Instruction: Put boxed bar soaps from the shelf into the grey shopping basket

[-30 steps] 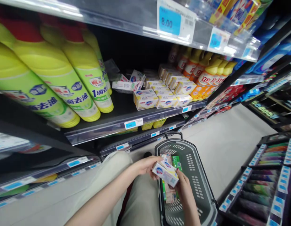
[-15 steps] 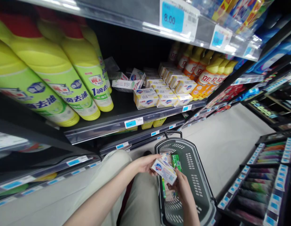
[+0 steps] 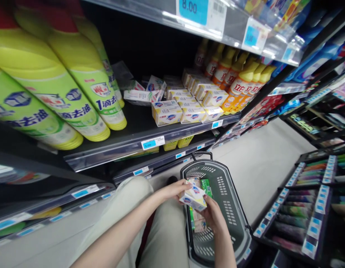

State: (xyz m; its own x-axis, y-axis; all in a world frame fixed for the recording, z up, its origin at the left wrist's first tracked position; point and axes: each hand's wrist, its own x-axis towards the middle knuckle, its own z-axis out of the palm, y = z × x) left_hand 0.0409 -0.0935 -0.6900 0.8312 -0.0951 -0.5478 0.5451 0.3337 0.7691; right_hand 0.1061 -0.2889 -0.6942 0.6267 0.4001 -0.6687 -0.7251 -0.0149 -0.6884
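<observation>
Left hand [image 3: 180, 190] closed round one end of small white-and-yellow box [image 3: 193, 197]; right hand [image 3: 213, 210] grips other end, fingers partly curled. Box sits above gray basket [image 3: 228, 186], over green packets [image 3: 206, 187] inside. Similar boxes [image 3: 191, 111] stacked on shelf [image 3: 113, 139], beside yellow-green bottles [image 3: 96, 93].

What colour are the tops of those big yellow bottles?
The bottle caps are red, seen best in the head view.
</observation>
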